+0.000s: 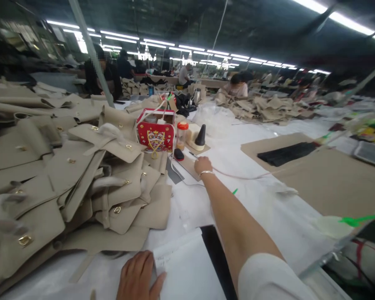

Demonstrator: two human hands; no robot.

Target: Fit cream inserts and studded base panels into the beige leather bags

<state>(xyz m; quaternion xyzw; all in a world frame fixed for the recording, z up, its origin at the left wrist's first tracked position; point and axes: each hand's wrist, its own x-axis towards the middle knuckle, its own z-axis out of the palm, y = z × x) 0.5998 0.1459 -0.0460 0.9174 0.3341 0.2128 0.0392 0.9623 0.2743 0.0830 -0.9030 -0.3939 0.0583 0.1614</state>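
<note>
Panels (78, 187) of beige, leather-like material fill the left of the table in a loose, overlapping pile. Gold-toned clasps (24, 240) are already fitted on many of them, and pale translucent film covers a few parts, so that hardware looks done on the pieces whose fittings show; the buried ones cannot be judged.

At the pile's near right corner, the person's left hand (137, 277) lies palm down, thumb spread away from the fingers, against the left edge of a white paper sheet (187, 266). It steadies the sheet rather than grips it. Small marks show near the sheet's upper left corner, too faint to read.

Farther back stands a red printed box (148, 143), with a red-lidded jar (181, 135) just beside it. In front lie a small black-and-red object (178, 155) and a tan strip (186, 166). A slim, dark, pen-like tool (193, 155) points out ahead of the right hand (203, 165), whose fingers are curled narrow at the strip's right side; whether they hold the tool or only touch it cannot be told. The reach seems complete, yet nothing shows as brought back to the sheet.

A black piece (217, 254) extends from under the sheet's right edge. Farther right, a black strip (284, 154) rests on brown sheeting (337, 183).
</note>
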